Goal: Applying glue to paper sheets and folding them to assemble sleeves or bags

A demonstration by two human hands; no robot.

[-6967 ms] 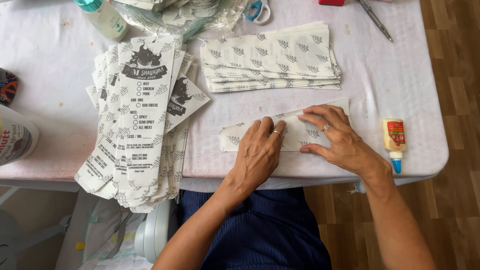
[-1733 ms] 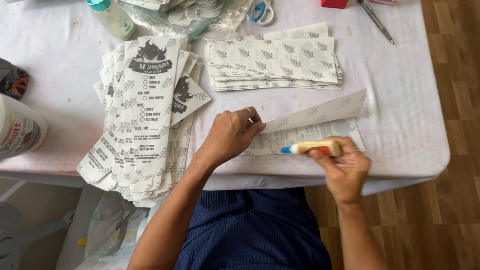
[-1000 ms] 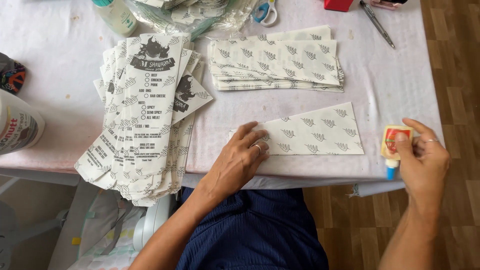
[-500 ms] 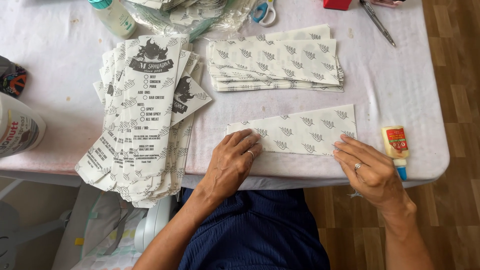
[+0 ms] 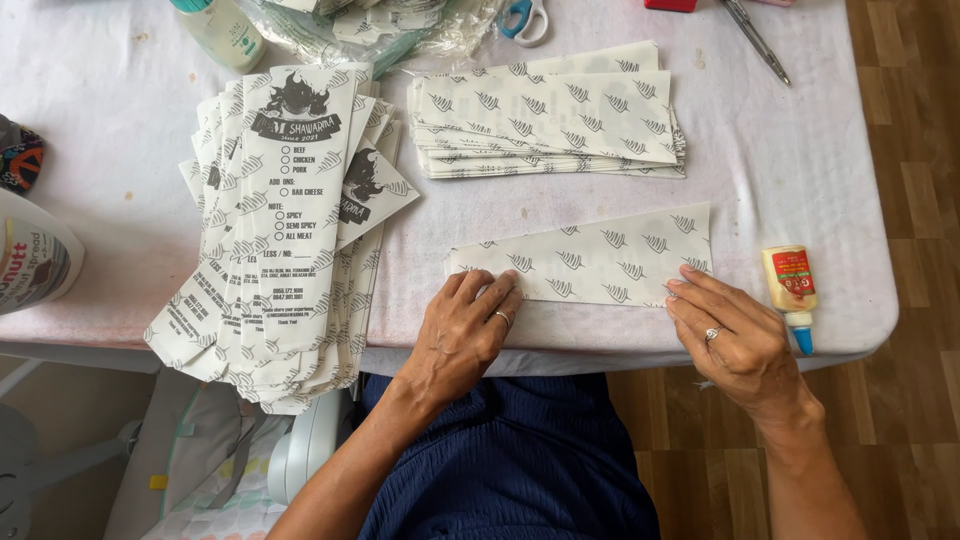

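Observation:
A long white paper sleeve [image 5: 590, 258] with a grey leaf print lies flat near the table's front edge. My left hand [image 5: 468, 330] presses its fingertips on the sleeve's left end. My right hand [image 5: 728, 335] rests open with its fingertips on the sleeve's lower right corner. Neither hand grips anything. A small glue bottle [image 5: 789, 292] with a blue tip lies on the table just right of my right hand.
A tall fanned pile of printed paper bags [image 5: 275, 230] hangs over the front edge at left. A neat stack of leaf-print sleeves [image 5: 555, 120] lies behind. Scissors [image 5: 520, 18], a plastic bottle [image 5: 222, 30] and a pen-like tool [image 5: 755, 40] sit at the back. A white container [image 5: 35, 260] stands far left.
My right hand applied glue under the lifted flap, set the glue bottle down at the right, and came back onto the sleeve. The flap is folded flat and the left hand stayed pressing.

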